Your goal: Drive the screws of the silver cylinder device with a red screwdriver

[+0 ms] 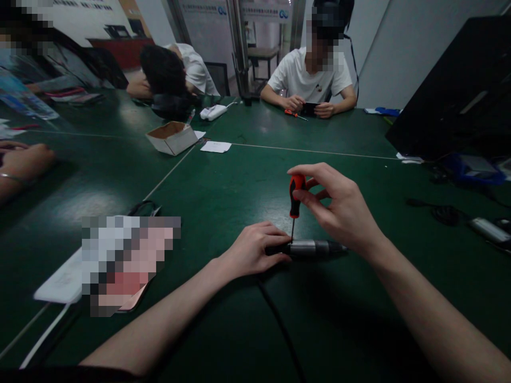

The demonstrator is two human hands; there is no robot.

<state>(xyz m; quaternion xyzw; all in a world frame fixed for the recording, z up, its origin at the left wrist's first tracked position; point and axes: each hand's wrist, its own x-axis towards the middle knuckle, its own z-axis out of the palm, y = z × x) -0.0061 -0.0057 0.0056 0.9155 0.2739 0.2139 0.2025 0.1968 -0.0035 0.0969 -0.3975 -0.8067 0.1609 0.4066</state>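
Dark green table (255, 186), smooth with a dull sheen and pale seams. Silver-and-black tool (305, 247) lies on its side toward the table's near edge, slim round barrel pointing right, metal sleeve, tapered end. Left hand (255, 247) grips its black end, fingers over the top, thumb on the near side. Right hand (341, 202) holds a screwdriver (294, 210) nearly upright, index finger on the cap, thumb and others around the handle.

Tip appears to meet the tool where black joins metal; exact contact too small to tell. Risks, my judgement: round barrel could roll if the left hand loosens; thin shaft could skid off the curve and jab the left fingertips just beside it; a snag on the cord (279, 314) could twist the tool.

Handle looks like red hard plastic with black grip panels; cord is black, rubbery. Farther out: white plastic power strip (59, 279) toward the left edge, open cardboard box (173, 141) with slanted walls and flat paper (216, 147) toward the far edge.
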